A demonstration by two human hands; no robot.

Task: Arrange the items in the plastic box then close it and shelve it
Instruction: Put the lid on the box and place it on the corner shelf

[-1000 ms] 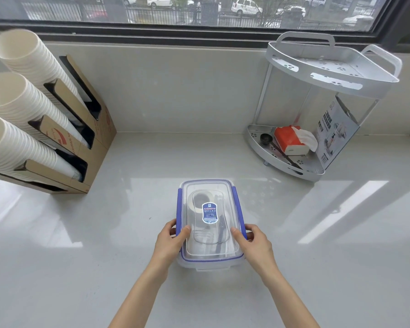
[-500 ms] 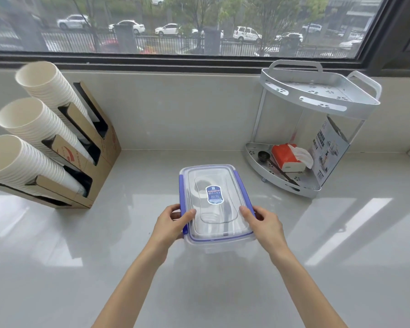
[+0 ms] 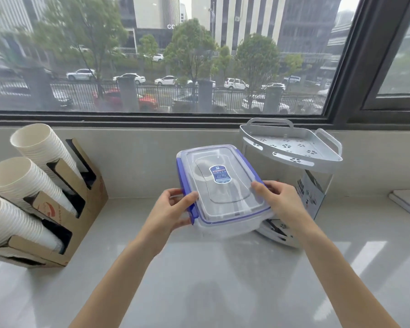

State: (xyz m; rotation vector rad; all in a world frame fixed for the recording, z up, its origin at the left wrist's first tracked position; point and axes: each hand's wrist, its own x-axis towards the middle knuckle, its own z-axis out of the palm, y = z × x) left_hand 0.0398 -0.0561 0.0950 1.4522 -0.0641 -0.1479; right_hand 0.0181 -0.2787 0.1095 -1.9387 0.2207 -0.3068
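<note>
1. A pale stone countertop runs under a wide window; through the glass a building front shows the letters "CO", the rest hidden behind a tree.
2. Along the countertop's left edge stands a brown cardboard cup holder with three slanted stacks of white paper cups. A red logo is printed on the cardboard; its lettering is too small to read.
3. At the back right of the countertop stands a grey two-tier corner rack, its top tier punched with flower-shaped holes. A printed card leans inside the lower tier; its text is illegible.
4. The clear plastic box, lid on and blue side latches down, is held in the air above the countertop, just left of the rack. A blue label on the lid carries white writing that cannot be read. Dark items show blurred through the lid.
5. The left hand grips the box's near left side, thumb on the lid.
6. The right hand grips the near right side, thumb on the lid.
</note>
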